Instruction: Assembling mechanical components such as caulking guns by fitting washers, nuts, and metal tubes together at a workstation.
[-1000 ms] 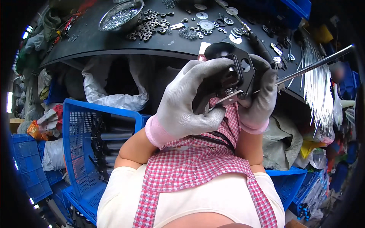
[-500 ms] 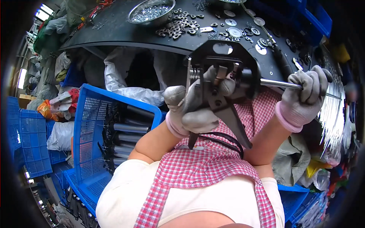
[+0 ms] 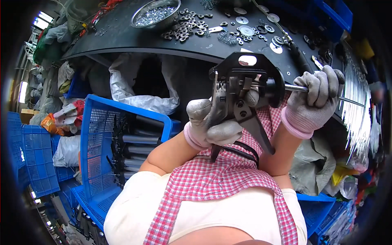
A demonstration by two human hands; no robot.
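A black caulking gun is held up before my chest, its spring, trigger and handle showing. My left hand, in a grey-white glove, is wrapped round its grip and trigger part. From the gun's right side a shiny metal rod sticks out. Closed on this rod is my gloved right hand, close to the gun's body. The rod's far end is hidden by the fingers.
The dark table carries a metal bowl of small shiny parts, a pile of small metal links, discs and springs. A blue crate of dark tubes stands at my left. Thin metal rods are bundled at the right.
My right hand has moved left, closer to the gun's body, and less of the rod shows between them. The gun and my left hand have shifted slightly right and down.
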